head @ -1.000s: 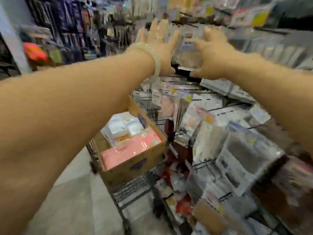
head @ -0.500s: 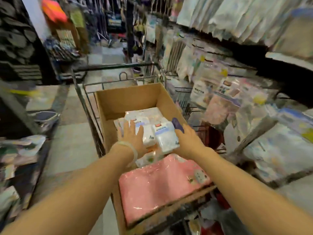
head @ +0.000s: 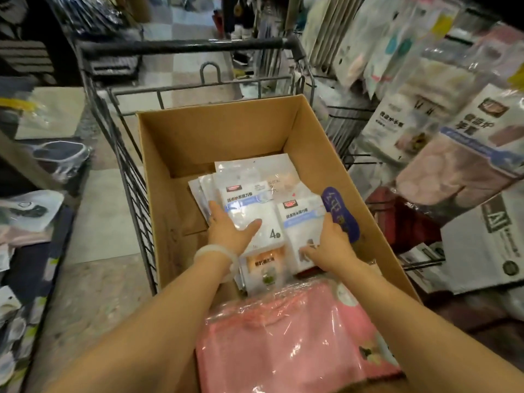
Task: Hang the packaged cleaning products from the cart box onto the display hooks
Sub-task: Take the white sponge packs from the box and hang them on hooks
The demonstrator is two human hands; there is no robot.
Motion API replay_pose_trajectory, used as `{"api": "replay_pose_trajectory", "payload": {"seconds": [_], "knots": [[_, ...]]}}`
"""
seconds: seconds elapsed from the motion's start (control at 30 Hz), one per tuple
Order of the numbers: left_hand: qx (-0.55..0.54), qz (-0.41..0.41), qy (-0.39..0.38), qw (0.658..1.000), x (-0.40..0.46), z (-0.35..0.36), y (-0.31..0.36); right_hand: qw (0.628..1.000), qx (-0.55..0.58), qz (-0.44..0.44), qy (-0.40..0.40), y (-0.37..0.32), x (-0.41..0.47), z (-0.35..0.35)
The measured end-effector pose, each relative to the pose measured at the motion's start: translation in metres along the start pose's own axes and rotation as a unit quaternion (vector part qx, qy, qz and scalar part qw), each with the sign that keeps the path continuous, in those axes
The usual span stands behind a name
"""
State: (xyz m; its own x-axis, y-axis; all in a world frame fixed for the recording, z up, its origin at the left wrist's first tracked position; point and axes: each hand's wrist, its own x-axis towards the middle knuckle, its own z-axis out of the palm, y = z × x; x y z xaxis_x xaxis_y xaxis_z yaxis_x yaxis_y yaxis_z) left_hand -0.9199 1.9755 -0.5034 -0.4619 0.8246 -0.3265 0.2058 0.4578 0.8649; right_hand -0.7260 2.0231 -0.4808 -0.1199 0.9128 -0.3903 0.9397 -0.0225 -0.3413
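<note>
Nearest me, a pink wrapped bundle (head: 289, 338) fills the near end of the cardboard box (head: 226, 129), w/ both forearms reaching over it. Just past it, the left hand (head: 231, 231) lies on a white packet (head: 249, 214) marked "4", fingers fairly straight, thumb spread out over the front; looks like it's pressing or sliding more than gripping. The right hand (head: 330, 245) is on the next white packet (head: 303, 225) just beside, fingers curled round its right edge, thumb on the lower front, so it grips that one. More flat packets fan out beneath, approx. mid-box; the far end of the box shows bare cardboard. Box sits in a wire cart (head: 122, 154), handle bar at the far end. To the right, the display rack (head: 442, 131) already hangs thick w/ bagged goods.

Step in hand, I'd judge: picking the next packets out of the box, hanging not yet begun. Next move calls for lifting them free of the pile, finding the hang holes at the top, then turning right to a free hook.
</note>
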Motion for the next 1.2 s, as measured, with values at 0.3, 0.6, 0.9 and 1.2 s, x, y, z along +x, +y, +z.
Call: {"api": "replay_pose_trajectory", "payload": {"seconds": [0.3, 0.6, 0.9, 1.2], "knots": [[-0.156, -0.087, -0.028, 0.984, 0.005, 0.004, -0.025, 0.999, 0.023, 0.043, 0.016, 0.000, 0.018, 0.008], [-0.211, -0.033, -0.025, 0.977, 0.000, -0.022, 0.021, 0.940, 0.336, -0.055, 0.024, -0.002, 0.003, -0.036], [-0.216, 0.176, -0.055, 0.959, -0.051, -0.051, 0.136, 0.899, 0.382, -0.162, 0.138, -0.023, -0.072, -0.159], [-0.232, 0.291, -0.122, 0.920, -0.167, -0.038, 0.217, 0.866, 0.364, -0.220, 0.264, 0.028, -0.211, -0.239]]}}
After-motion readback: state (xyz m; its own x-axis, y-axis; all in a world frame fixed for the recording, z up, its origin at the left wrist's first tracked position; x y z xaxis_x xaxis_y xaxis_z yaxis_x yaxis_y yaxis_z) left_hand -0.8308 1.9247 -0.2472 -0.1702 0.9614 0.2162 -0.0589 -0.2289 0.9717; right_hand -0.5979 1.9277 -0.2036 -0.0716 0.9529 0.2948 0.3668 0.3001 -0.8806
